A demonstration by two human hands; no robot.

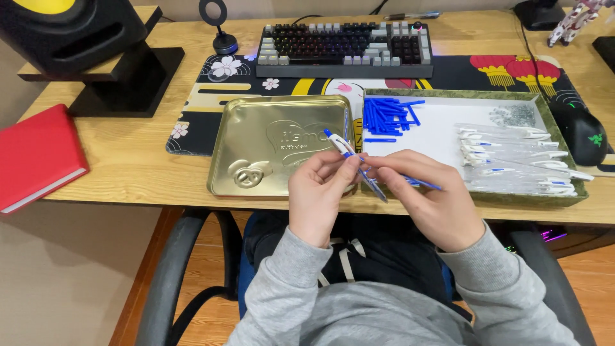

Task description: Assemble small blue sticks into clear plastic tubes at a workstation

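Two bare hands meet just in front of the gold tin lid (256,150) that lies on the wooden bench (128,160): the left hand (318,195) has its fingers closed around a white-and-blue pen (343,148), tip end raised over the lid's near right corner, while the right hand (428,200) pinches a thin blue refill (416,182) between thumb and fingers. Right of the lid sits a shallow white tray (442,131) holding a heap of blue pen parts (384,115) on its lid side and clear pen barrels (512,160) on its far side. Behind the lid stands a keyboard (346,48), and well to its left lies a red notebook (35,157).
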